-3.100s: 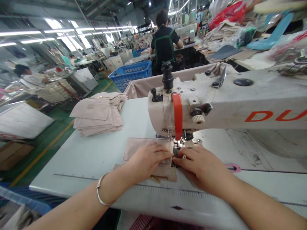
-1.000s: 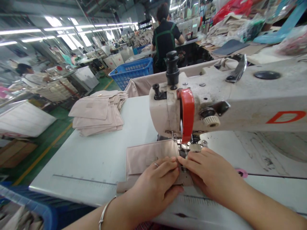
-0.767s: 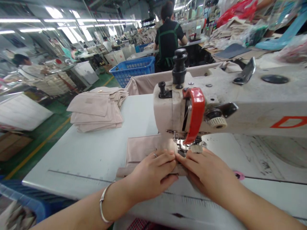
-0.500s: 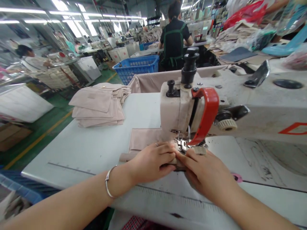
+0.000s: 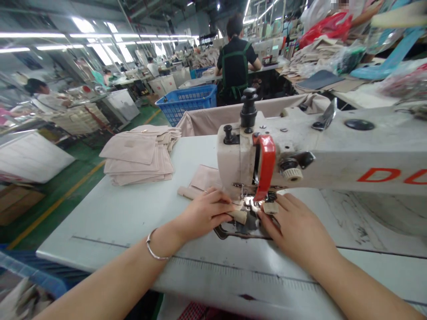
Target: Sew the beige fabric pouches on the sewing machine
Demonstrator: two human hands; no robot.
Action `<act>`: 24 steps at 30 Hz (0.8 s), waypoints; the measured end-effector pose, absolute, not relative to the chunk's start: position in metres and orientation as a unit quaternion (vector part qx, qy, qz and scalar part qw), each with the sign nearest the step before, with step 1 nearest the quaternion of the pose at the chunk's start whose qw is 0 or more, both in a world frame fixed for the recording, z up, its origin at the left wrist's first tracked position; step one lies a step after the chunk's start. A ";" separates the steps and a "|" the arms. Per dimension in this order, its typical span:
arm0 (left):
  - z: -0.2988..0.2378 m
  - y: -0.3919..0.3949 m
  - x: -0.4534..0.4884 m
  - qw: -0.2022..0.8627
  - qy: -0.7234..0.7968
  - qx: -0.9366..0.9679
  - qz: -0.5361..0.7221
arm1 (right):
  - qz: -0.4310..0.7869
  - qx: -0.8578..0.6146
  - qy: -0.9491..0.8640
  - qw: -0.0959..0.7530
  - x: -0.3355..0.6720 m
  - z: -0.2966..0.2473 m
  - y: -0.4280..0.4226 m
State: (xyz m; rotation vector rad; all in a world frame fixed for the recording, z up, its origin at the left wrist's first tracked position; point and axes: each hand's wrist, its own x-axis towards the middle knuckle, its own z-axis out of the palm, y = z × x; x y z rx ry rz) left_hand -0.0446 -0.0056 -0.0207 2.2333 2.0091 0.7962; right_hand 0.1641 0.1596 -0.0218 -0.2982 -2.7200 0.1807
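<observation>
W/ the presser foot (image 5: 251,203) of the white sewing machine (image 5: 327,166) as clock ctr., your L hand (image 5: 203,211) is at 9 o'clock, on a pale pink-beige fabric piece (image 5: 204,177). Its fingers are bent & close tog., w/ only a small gap to the thumb, & have hold of the fabric at its near side. The piece lies on the pale table (image 5: 133,213), showing toward 10 o'clock; its R part is hidden behind the machine's head. A narrow folded strip (image 5: 188,192), similar color, sticks out on both sides of your L hand, R end near the foot; can't tell if it's joined to the piece. Your R hand (image 5: 300,226) is at approx. 4 o'clock, fingers partly spread around the foot's R side; some tips are hidden, so can't tell if they grip anything. A red guard (image 5: 266,169) stands between 12 & 1. A silver bracelet (image 5: 149,243) circles your L wrist at 8. Ruler marks (image 5: 233,271) run along the table's near edge, 6–7. A stack (image 5: 133,153) of similar fabric sits at 9–10, well apart from your hands. Farther back: blue basket (image 5: 193,103) at 11, co-worker (image 5: 235,62), back to you, at 12, red bag (image 5: 328,33) at 1.
</observation>
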 end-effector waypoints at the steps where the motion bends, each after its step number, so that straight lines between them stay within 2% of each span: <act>1: -0.021 -0.006 -0.043 0.023 0.647 0.715 0.264 | 0.051 -0.114 -0.974 0.190 0.164 -0.022 0.162; 4: -0.021 -0.004 -0.030 0.036 0.656 0.704 0.270 | 0.041 -0.128 -0.975 0.179 0.166 -0.026 0.165; 11: -0.022 -0.002 -0.001 0.037 0.684 0.672 0.283 | 0.191 -0.006 -0.959 0.210 0.165 -0.036 0.147; 15: -0.026 -0.002 -0.002 0.029 0.675 0.663 0.321 | 0.178 0.015 -0.956 0.234 0.165 -0.044 0.143; 24: -0.024 0.012 -0.013 -0.011 0.660 0.690 0.297 | 0.125 -0.008 -0.967 0.223 0.160 -0.043 0.146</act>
